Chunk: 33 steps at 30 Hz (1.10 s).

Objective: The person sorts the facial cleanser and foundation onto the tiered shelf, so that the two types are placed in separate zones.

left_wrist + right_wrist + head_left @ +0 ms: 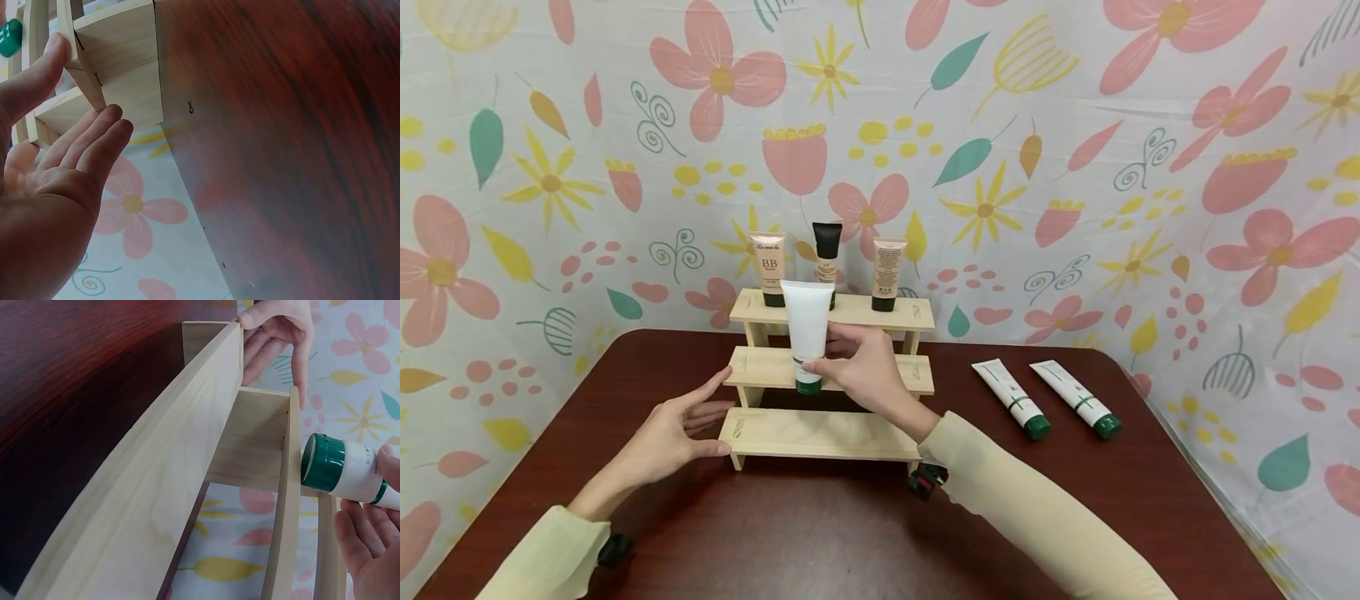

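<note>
Your right hand (865, 367), centre of the head view, holds a white tube (807, 333) with a green cap (808, 386), fingers curled round its lower part. The tube stands upright, cap down, on the middle step of the wooden rack (820, 433). In the right wrist view the green cap sits at the step's edge, right of frame, your fingers (362, 537) below it.

Your left hand (681, 425), lower left of centre, lies open with straight fingers against the rack's left end; the left wrist view shows the fingertips (112, 122) touching the wood and gripping nothing.

Top step, upper centre: three tubes standing cap down, a beige one marked BB (770, 268), a black-topped one (827, 250) behind the white tube, another beige one (888, 273).

Right of the rack, two more white tubes (1015, 398) (1077, 398) lie flat on the dark red table (820, 533), side by side, just apart.
</note>
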Each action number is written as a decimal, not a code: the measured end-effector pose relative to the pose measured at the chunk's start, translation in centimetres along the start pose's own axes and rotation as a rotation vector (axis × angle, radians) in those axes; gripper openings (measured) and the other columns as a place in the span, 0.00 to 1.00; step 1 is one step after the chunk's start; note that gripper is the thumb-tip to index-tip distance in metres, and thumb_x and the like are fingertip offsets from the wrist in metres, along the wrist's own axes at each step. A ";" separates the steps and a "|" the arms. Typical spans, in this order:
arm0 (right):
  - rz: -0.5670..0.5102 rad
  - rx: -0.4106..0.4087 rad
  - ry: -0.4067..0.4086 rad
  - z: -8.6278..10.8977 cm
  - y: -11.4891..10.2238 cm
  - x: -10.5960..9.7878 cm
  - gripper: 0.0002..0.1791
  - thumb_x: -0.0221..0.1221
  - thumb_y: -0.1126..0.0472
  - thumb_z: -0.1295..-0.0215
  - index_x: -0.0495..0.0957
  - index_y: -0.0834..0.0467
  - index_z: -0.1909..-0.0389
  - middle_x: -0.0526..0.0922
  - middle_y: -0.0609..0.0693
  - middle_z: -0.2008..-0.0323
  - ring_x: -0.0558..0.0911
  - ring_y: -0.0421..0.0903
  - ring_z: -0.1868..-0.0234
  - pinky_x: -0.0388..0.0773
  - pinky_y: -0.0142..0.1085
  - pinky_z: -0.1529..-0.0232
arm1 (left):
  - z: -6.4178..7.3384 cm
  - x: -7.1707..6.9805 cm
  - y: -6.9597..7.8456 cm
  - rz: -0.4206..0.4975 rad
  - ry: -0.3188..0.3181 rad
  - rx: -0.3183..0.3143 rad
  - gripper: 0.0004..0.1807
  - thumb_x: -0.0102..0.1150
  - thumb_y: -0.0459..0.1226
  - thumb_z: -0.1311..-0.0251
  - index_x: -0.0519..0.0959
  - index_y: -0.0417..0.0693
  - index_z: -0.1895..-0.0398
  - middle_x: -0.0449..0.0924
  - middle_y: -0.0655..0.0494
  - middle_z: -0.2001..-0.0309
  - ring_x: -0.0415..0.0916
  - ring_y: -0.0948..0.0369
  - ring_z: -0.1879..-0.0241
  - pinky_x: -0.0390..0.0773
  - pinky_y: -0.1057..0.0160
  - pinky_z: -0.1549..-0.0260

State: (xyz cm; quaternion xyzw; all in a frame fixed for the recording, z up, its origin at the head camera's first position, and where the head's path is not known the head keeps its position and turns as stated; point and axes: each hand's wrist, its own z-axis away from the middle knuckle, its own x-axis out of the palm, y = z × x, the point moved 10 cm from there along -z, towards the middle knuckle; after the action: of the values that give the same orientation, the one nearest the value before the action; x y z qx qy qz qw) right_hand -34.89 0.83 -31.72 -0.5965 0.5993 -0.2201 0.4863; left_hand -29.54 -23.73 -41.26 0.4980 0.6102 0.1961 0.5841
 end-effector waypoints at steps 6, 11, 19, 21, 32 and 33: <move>-0.013 -0.005 0.030 -0.9 0.2 1.2 0.31 0.79 0.67 0.44 0.84 0.62 0.38 0.91 0.53 0.58 0.91 0.45 0.57 0.87 0.38 0.53 | 0.1 0.0 0.0 -0.002 -0.001 0.000 0.60 0.81 0.25 0.50 0.57 0.54 0.15 0.74 0.29 0.33 0.79 0.40 0.38 0.82 0.44 0.45; 0.000 -0.019 0.033 -1.7 0.1 2.3 0.31 0.79 0.67 0.44 0.84 0.62 0.37 0.91 0.53 0.58 0.90 0.44 0.57 0.86 0.37 0.51 | 0.1 0.1 -0.1 -0.011 0.001 -0.005 0.60 0.81 0.25 0.49 0.57 0.54 0.15 0.74 0.30 0.33 0.80 0.40 0.38 0.82 0.44 0.45; 0.017 -0.046 0.028 -2.8 -0.3 3.7 0.31 0.78 0.66 0.42 0.83 0.62 0.37 0.91 0.54 0.56 0.90 0.42 0.57 0.86 0.33 0.53 | 0.0 0.0 0.0 -0.011 -0.004 -0.001 0.59 0.81 0.25 0.49 0.57 0.53 0.15 0.75 0.29 0.34 0.80 0.39 0.39 0.82 0.44 0.45; 0.016 -0.055 0.025 -3.0 -0.3 3.9 0.30 0.78 0.66 0.42 0.84 0.62 0.37 0.91 0.54 0.56 0.90 0.42 0.57 0.86 0.34 0.52 | 0.0 0.0 0.0 -0.012 -0.006 0.000 0.59 0.80 0.25 0.49 0.57 0.52 0.15 0.75 0.29 0.34 0.80 0.39 0.39 0.81 0.43 0.45; 0.000 -0.057 0.013 -3.4 -0.2 5.1 0.30 0.78 0.67 0.43 0.84 0.63 0.37 0.91 0.54 0.58 0.90 0.42 0.59 0.86 0.31 0.56 | 0.0 0.0 0.0 -0.022 -0.002 -0.008 0.59 0.81 0.26 0.49 0.57 0.53 0.15 0.75 0.29 0.34 0.80 0.39 0.39 0.81 0.42 0.45; 0.002 -0.057 0.013 -3.4 -0.2 5.2 0.30 0.78 0.67 0.43 0.83 0.63 0.37 0.91 0.54 0.58 0.90 0.42 0.60 0.86 0.31 0.56 | 0.0 0.0 0.0 -0.021 -0.001 -0.009 0.59 0.81 0.26 0.49 0.57 0.53 0.15 0.75 0.29 0.35 0.80 0.39 0.39 0.81 0.42 0.45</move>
State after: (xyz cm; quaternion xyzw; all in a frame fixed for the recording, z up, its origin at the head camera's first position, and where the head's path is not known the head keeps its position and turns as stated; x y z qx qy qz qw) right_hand -36.75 -5.08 -31.73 -0.6082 0.6090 -0.2063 0.4655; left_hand -29.51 -23.74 -41.21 0.4890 0.6143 0.1922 0.5888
